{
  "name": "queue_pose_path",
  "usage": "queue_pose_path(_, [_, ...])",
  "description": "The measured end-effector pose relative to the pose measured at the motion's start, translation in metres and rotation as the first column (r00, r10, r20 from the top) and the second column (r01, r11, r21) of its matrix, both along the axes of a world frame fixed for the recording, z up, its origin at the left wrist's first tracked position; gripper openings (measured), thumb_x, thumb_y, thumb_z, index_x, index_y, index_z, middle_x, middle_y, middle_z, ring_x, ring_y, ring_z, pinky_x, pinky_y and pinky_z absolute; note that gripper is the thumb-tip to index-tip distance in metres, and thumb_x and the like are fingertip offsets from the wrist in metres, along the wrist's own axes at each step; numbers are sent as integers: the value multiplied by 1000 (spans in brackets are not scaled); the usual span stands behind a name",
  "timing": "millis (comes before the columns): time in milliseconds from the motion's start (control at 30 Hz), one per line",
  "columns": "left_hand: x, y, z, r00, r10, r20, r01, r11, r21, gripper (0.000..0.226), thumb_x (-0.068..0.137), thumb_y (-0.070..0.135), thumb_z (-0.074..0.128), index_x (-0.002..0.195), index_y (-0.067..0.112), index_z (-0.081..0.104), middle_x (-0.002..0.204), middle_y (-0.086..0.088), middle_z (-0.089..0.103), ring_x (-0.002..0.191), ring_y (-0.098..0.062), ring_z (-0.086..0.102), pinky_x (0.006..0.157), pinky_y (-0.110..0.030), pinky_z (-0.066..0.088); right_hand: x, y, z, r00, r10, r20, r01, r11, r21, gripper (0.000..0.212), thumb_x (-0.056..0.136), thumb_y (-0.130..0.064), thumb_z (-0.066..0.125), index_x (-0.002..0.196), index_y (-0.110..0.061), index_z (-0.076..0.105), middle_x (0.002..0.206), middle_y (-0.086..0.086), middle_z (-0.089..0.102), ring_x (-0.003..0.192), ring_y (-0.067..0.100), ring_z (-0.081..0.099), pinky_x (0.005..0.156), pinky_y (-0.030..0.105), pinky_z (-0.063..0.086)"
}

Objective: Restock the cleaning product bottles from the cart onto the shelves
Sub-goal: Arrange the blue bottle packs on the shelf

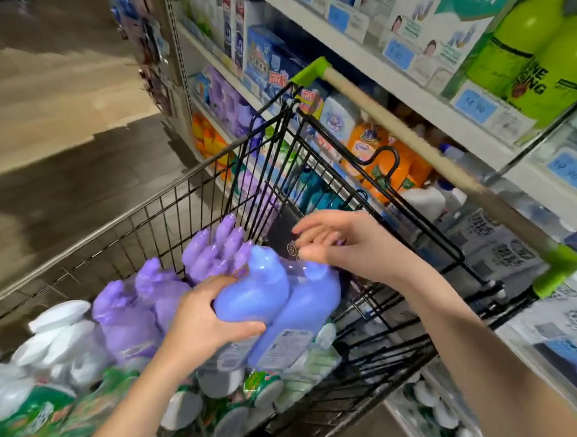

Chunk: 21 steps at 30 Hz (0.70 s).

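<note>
1. Left hand [206, 318]: I read its fingers [240, 327] as curled firmly round the nearer bottle of the blue bottle pack [275, 302], with digits on both sides of the bottle body. The grip is closed on the pack.

2. The pack consists of two blue bottles side by side in clear film. Their caps point away from the fingers and their label panels sit toward the wrist. The pack is raised above the load in the cart [180, 205], not on the shelves.

3. Right hand [346, 245]: its fingers [310, 233] are loosely extended and hold nothing. The thumb tip lies just above the cap end of the pack. I cannot tell whether it touches the film.

4. Just beyond the left fingers, further wrapped packs of purple bottles [129, 310] stand in the cart, with their spouted caps upward.

5. Below both wrists, the near end of the cart is filled with green-labelled bottles with white caps [54, 332]. Motion blur hides their print.

6. Beyond the right fingers, the black wire flap of the cart stands upright. Past it runs the cart handle [403, 134], a beige bar with green end pieces.

7. To the right of the right hand, the shelves [374, 64] carry stock. Orange bottles [385, 163] are on the level behind the handle and lime-green bottles [533, 54] are on the level above, with blue price tags along the edges.

8. To the left of the left fingers, outside the cart, lies the wood-pattern floor [50, 119].
</note>
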<state>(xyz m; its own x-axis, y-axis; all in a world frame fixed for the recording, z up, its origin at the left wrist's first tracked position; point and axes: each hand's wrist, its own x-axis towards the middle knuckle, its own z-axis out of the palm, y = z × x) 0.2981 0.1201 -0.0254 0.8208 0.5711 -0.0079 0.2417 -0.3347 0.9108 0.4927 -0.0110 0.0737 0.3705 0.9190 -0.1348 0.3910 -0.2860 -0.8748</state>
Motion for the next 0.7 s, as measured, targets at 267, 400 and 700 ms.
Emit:
queue_pose_path(267, [-32,42,1,955,289,-62,-292,954,-59,58,28,58,71,79,33,57,69,15,66,63,10,55,57,-6,40,14,1,-133,969,-225,102,246,915,-320,25,90,-16,61,65,-20,60,62,-11,57,63,-2,51,63,18,39])
queue_pose_path(400, [-38,49,-7,939,333,-80,-340,936,-89,55,31,42,79,80,28,58,71,31,63,63,11,55,57,-4,40,11,10,-184,968,-131,212,219,852,-475,13,89,-19,60,80,-13,67,77,7,63,76,10,52,69,29,43])
queue_pose_path(700, [-45,70,-36,822,544,-170,-569,796,-207,63,25,53,69,82,29,61,111,-9,64,81,-20,60,59,-17,46,4,55,-254,928,202,314,74,725,-684,29,89,-21,52,112,-8,62,118,16,62,109,31,59,83,34,44])
